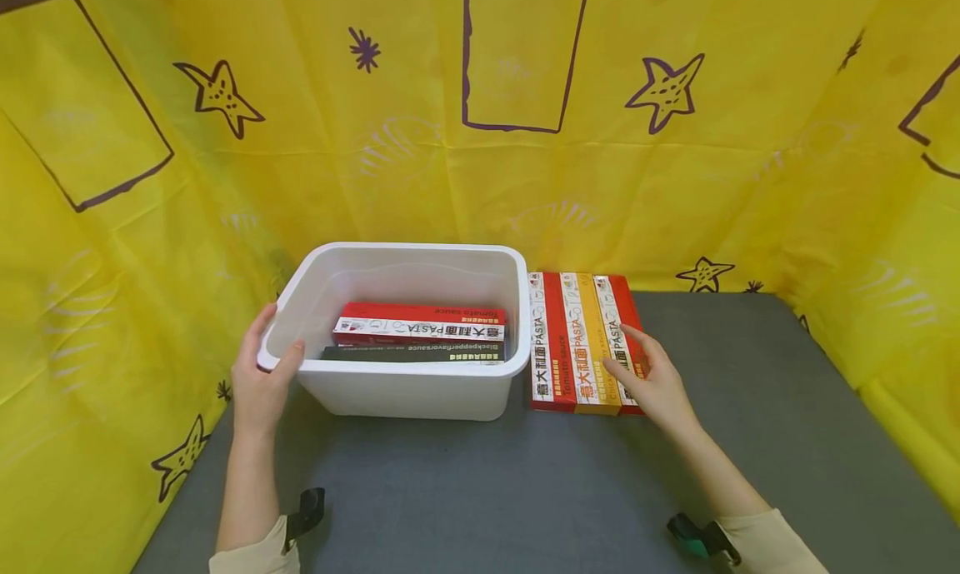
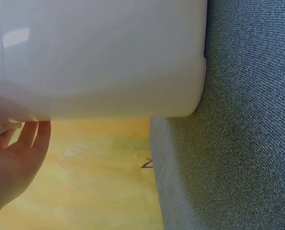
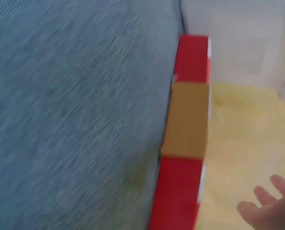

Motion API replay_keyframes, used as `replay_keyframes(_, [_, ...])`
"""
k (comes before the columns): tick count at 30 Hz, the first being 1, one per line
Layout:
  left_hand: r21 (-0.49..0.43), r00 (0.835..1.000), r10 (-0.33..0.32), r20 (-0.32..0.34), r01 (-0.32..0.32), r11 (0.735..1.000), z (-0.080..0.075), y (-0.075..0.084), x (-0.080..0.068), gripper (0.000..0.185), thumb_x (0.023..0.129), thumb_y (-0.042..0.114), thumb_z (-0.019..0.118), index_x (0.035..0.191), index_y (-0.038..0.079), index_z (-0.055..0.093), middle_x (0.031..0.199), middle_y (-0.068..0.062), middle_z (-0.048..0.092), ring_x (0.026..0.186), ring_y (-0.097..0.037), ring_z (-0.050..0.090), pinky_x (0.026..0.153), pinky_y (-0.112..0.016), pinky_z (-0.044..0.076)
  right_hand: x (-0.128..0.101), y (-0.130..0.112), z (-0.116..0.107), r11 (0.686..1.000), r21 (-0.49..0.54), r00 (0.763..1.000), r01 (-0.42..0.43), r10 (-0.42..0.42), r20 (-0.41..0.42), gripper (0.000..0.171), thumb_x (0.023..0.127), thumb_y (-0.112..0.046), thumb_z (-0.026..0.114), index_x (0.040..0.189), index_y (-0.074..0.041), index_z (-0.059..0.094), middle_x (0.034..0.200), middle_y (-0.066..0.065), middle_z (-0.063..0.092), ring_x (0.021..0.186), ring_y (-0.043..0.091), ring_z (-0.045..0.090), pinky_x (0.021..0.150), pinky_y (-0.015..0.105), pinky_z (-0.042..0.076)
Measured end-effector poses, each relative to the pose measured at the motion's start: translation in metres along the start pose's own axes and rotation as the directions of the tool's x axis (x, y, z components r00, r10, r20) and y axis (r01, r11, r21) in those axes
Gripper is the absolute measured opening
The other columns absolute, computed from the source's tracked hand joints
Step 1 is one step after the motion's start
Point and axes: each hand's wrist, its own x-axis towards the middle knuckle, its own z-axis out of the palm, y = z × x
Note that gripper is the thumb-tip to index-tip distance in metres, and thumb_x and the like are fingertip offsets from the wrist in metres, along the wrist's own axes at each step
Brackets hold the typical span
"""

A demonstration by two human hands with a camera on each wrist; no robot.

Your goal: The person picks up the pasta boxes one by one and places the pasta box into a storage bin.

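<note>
A white plastic tub [image 1: 405,395] stands left of centre on the table. At its near left corner my left hand [image 1: 262,382] grips the rim, thumb at the top edge and fingers along the outer side. Inside lie a red pasta box [image 1: 450,313] and a dark pasta box [image 1: 412,353] below it in the head view. To the tub's right, a red pasta box [image 1: 552,341], a yellow-orange pasta box [image 1: 597,386] and another red pasta box [image 1: 624,295] lie flat side by side. My right hand [image 1: 656,382] hovers over the rightmost one, its fingers spread and holding nothing.
Grey cloth covers the table [image 1: 465,491]. A yellow curtain [image 1: 420,191] with drawn stars and frames hangs close behind the tub and along both sides. Each wrist carries a dark strap mount, such as the left strap mount [image 1: 306,516].
</note>
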Motion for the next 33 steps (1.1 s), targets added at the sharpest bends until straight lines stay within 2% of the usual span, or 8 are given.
replay_keyframes(3, [-0.001,1.000,0.001,-0.001,-0.001,1.000,-0.001,0.000,-0.001,0.056,0.089,0.013,0.062,0.143,0.021,0.051,0.133,-0.007,0.055,0.103,-0.016,0.049,0.081,-0.024,0.040,-0.001,0.013,-0.007,0.998,-0.062,1.000,-0.021,0.021,0.001,0.077,0.089,-0.034,0.070,0.150,-0.006,0.032,0.150,0.022,0.030,0.136,0.041,0.030,0.105,0.061,0.028])
replay_keyframes(10, [-0.011,1.000,-0.001,0.001,0.001,1.000,-0.001,0.000,-0.001,0.056,0.089,0.014,0.062,0.143,0.022,0.051,0.133,-0.007,0.054,0.103,-0.016,0.049,0.082,-0.025,0.039,-0.005,0.037,-0.016,0.989,-0.115,0.995,-0.097,0.100,0.022,0.094,0.085,-0.037,0.074,0.152,0.002,0.020,0.151,0.027,0.024,0.132,0.042,0.029,0.102,0.061,0.031])
replay_keyframes(15, [-0.012,1.000,-0.006,-0.001,0.006,1.000,-0.001,0.000,0.000,0.055,0.089,0.014,0.062,0.143,0.022,0.051,0.133,-0.006,0.054,0.103,-0.016,0.048,0.082,-0.026,0.038,-0.008,0.045,-0.020,0.988,-0.088,0.988,-0.128,0.135,0.081,0.103,0.084,-0.035,0.075,0.152,0.005,0.010,0.152,0.031,0.019,0.137,0.044,0.023,0.106,0.061,0.025])
replay_keyframes(21, [0.013,1.000,-0.019,0.002,0.019,1.000,-0.001,0.001,-0.001,0.056,0.089,0.016,0.062,0.143,0.024,0.050,0.135,-0.006,0.053,0.104,-0.016,0.048,0.082,-0.026,0.038,-0.010,0.052,-0.020,0.985,-0.035,0.969,-0.170,0.173,0.177,0.108,0.084,-0.031,0.075,0.152,0.005,-0.002,0.153,0.032,0.014,0.136,0.043,0.024,0.107,0.059,0.024])
replay_keyframes(25, [0.019,1.000,-0.021,0.003,0.021,1.000,-0.001,0.000,-0.001,0.056,0.089,0.017,0.061,0.143,0.025,0.050,0.135,-0.006,0.053,0.104,-0.016,0.047,0.083,-0.027,0.038,-0.009,0.054,-0.020,0.983,-0.028,0.963,-0.181,0.183,0.198,0.110,0.083,-0.030,0.075,0.152,0.004,-0.004,0.154,0.031,0.013,0.135,0.042,0.025,0.106,0.057,0.025])
replay_keyframes(33, [0.013,1.000,-0.027,0.008,0.027,1.000,-0.001,0.000,-0.001,0.056,0.089,0.017,0.061,0.144,0.025,0.049,0.136,-0.005,0.053,0.105,-0.016,0.047,0.083,-0.027,0.038,-0.009,0.056,-0.020,0.989,-0.029,0.969,-0.143,0.146,0.201,0.109,0.082,-0.027,0.077,0.151,0.008,0.001,0.149,0.032,0.020,0.131,0.042,0.030,0.104,0.057,0.026])
